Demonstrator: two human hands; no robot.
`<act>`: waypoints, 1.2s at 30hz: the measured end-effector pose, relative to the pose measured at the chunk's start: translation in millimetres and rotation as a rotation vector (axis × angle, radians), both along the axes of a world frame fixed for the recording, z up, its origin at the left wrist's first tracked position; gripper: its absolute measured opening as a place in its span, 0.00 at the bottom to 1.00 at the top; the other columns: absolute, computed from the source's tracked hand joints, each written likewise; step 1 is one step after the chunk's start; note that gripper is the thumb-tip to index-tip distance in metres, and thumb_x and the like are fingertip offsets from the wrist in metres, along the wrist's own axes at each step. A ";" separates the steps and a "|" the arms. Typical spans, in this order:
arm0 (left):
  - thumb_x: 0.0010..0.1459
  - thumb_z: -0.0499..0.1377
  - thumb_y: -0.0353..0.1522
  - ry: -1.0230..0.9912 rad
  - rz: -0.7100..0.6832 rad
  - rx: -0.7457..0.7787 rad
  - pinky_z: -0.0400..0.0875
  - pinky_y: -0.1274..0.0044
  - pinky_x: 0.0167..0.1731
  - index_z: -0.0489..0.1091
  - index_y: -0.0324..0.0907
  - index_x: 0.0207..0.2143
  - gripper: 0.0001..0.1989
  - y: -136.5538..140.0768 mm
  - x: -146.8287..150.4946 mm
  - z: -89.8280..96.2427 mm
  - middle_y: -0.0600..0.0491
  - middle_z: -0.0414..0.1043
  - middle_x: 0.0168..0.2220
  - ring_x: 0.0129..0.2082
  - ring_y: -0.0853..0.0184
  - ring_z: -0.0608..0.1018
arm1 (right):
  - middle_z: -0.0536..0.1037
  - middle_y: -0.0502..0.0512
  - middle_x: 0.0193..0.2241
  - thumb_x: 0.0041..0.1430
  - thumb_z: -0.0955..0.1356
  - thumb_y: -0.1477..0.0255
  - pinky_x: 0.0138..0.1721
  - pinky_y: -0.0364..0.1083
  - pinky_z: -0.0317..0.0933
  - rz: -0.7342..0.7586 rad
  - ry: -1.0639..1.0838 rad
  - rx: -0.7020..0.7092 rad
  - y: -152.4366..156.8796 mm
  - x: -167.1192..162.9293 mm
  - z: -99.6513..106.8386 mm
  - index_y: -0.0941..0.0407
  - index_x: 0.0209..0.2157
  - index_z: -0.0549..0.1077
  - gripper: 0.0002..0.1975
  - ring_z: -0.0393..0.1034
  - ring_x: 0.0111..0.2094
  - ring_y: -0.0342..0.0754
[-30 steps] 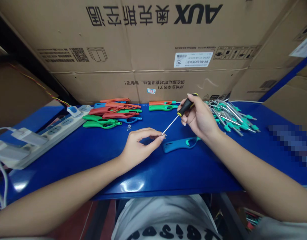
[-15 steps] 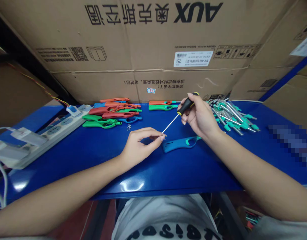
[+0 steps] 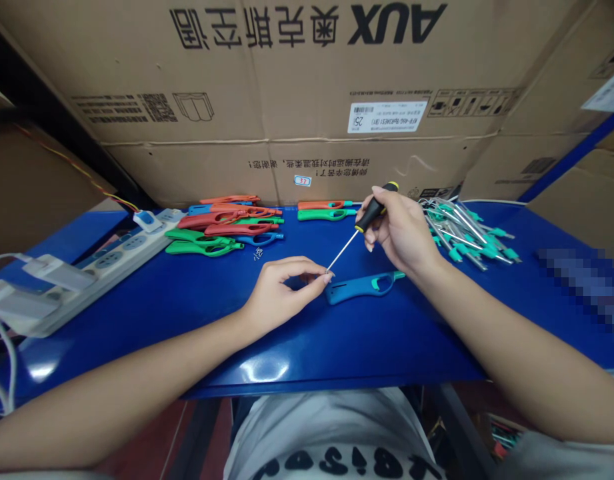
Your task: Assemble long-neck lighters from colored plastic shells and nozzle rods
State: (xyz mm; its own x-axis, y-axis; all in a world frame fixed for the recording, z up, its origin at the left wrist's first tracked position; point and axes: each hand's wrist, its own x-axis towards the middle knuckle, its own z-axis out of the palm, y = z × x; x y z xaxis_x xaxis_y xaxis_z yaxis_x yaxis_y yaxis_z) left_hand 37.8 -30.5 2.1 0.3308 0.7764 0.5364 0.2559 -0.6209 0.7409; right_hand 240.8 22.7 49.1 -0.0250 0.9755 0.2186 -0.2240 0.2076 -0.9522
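My right hand [image 3: 404,230] is closed around the black and yellow handle of a screwdriver [image 3: 345,250]. Its thin shaft slants down to the left, to the fingertips of my left hand [image 3: 287,290]. There, thumb and forefinger pinch a tiny metal piece at the shaft's tip; it looks like a small screw [image 3: 331,273], mostly hidden by the fingers. Just right of those fingertips, a blue lighter casing [image 3: 354,291] with a teal trigger lies flat on the table. Several tiny screws [image 3: 257,253] lie loose beyond my left hand.
Red, green and blue lighter casings [image 3: 221,229] are piled at the back left. An orange casing [image 3: 319,205] and a green casing [image 3: 324,215] lie at the back middle. Metal lighter tubes [image 3: 469,230] with teal parts lie behind my right hand. A power strip [image 3: 111,257] runs along the left.
My right hand and the screwdriver have shifted very slightly, with the tip still at my left fingertips. The lighter casings have stayed put.
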 end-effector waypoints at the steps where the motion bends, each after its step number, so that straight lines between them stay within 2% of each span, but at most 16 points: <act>1: 0.60 0.64 0.30 0.002 -0.002 -0.001 0.75 0.78 0.33 0.80 0.41 0.32 0.04 0.3 -0.2 -0.5 0.50 0.82 0.32 0.31 0.67 0.82 | 0.73 0.49 0.20 0.58 0.71 0.53 0.11 0.41 0.59 -0.003 -0.006 0.005 0.1 0.4 0.3 0.55 0.26 0.69 0.20 0.62 0.13 0.39; 8: 0.60 0.64 0.28 0.027 -0.015 -0.001 0.74 0.80 0.31 0.80 0.39 0.32 0.04 1.9 -1.0 -3.2 0.51 0.81 0.31 0.30 0.69 0.81 | 0.73 0.48 0.19 0.57 0.72 0.55 0.11 0.41 0.62 0.012 -0.059 0.039 0.2 3.7 3.2 0.55 0.25 0.70 0.19 0.64 0.13 0.40; 20: 0.58 0.66 0.30 0.047 -0.048 -0.091 0.71 0.81 0.30 0.80 0.39 0.31 0.04 1.5 -0.4 -2.6 0.52 0.81 0.30 0.28 0.71 0.78 | 0.75 0.49 0.23 0.57 0.72 0.53 0.12 0.42 0.65 0.084 -0.110 0.146 -1.0 6.7 2.2 0.55 0.29 0.70 0.19 0.68 0.15 0.41; 22: 0.58 0.66 0.30 0.052 -0.048 -0.112 0.70 0.81 0.30 0.80 0.39 0.31 0.04 1.5 -0.2 -2.5 0.52 0.80 0.29 0.28 0.71 0.78 | 0.75 0.49 0.25 0.58 0.72 0.53 0.13 0.42 0.66 0.108 -0.134 0.176 -0.4 7.7 1.4 0.55 0.32 0.71 0.19 0.69 0.16 0.41; 24: 0.59 0.66 0.30 0.058 -0.046 -0.127 0.70 0.81 0.31 0.80 0.39 0.31 0.05 1.4 0.0 -2.2 0.52 0.80 0.29 0.28 0.71 0.77 | 0.76 0.48 0.27 0.58 0.73 0.55 0.15 0.41 0.66 0.106 -0.179 0.253 0.2 8.8 -0.3 0.53 0.41 0.71 0.18 0.69 0.16 0.41; 26: 0.59 0.65 0.31 0.061 -0.047 -0.137 0.69 0.80 0.30 0.80 0.39 0.31 0.05 1.8 0.2 -2.2 0.52 0.80 0.29 0.28 0.71 0.77 | 0.76 0.46 0.29 0.58 0.74 0.57 0.17 0.40 0.67 0.076 -0.248 0.372 0.1 9.6 -2.9 0.48 0.52 0.66 0.24 0.69 0.17 0.39; 28: 0.60 0.65 0.31 0.065 -0.052 -0.145 0.69 0.80 0.30 0.80 0.39 0.31 0.06 2.5 0.2 -2.8 0.52 0.80 0.29 0.28 0.71 0.77 | 0.77 0.47 0.32 0.59 0.73 0.56 0.19 0.40 0.67 0.034 -0.330 0.485 -1.4 9.9 -5.7 0.43 0.59 0.60 0.30 0.71 0.19 0.40; 32: 0.59 0.65 0.31 0.067 -0.066 -0.153 0.69 0.79 0.31 0.80 0.39 0.32 0.05 4.3 -0.7 -5.3 0.52 0.81 0.31 0.29 0.70 0.78 | 0.78 0.53 0.43 0.64 0.68 0.53 0.22 0.42 0.71 -0.008 -0.444 0.596 -8.6 10.1 -7.0 0.42 0.62 0.57 0.29 0.77 0.27 0.43; 36: 0.58 0.66 0.31 0.079 -0.074 -0.145 0.70 0.78 0.32 0.81 0.40 0.34 0.04 4.7 -1.3 -8.2 0.51 0.80 0.32 0.30 0.69 0.77 | 0.76 0.57 0.51 0.68 0.64 0.55 0.26 0.44 0.74 0.149 -0.517 0.609 -15.3 12.7 -0.9 0.43 0.67 0.52 0.30 0.77 0.29 0.44</act>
